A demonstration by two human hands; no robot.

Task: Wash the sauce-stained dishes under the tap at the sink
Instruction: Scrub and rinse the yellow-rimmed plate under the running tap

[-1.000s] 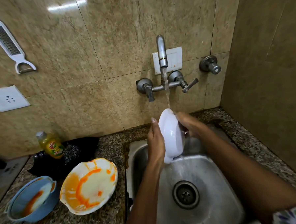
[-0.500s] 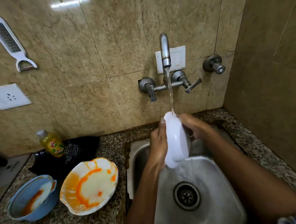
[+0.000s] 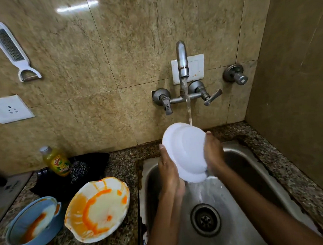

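A white plate (image 3: 186,151) is held upright over the steel sink (image 3: 252,166), its underside turned towards me. My left hand (image 3: 168,170) grips its left edge and my right hand (image 3: 213,151) its right edge. Water runs from the tap (image 3: 182,61) onto the plate's top rim and pours off its bottom into the basin. On the counter to the left lie a white scalloped plate (image 3: 97,210) smeared with orange sauce and a blue bowl (image 3: 32,222) with orange sauce inside.
A yellow dish-soap bottle (image 3: 56,161) and a dark scrubber (image 3: 79,169) sit on a black cloth by the wall. A grater (image 3: 9,46) and a socket (image 3: 9,108) are on the tiled wall. The drain (image 3: 205,220) is mid-basin. A side wall closes the right.
The white plate has turned from edge-on to showing its broad underside, and it sits slightly higher under the stream. Both hands have stayed on its edges.
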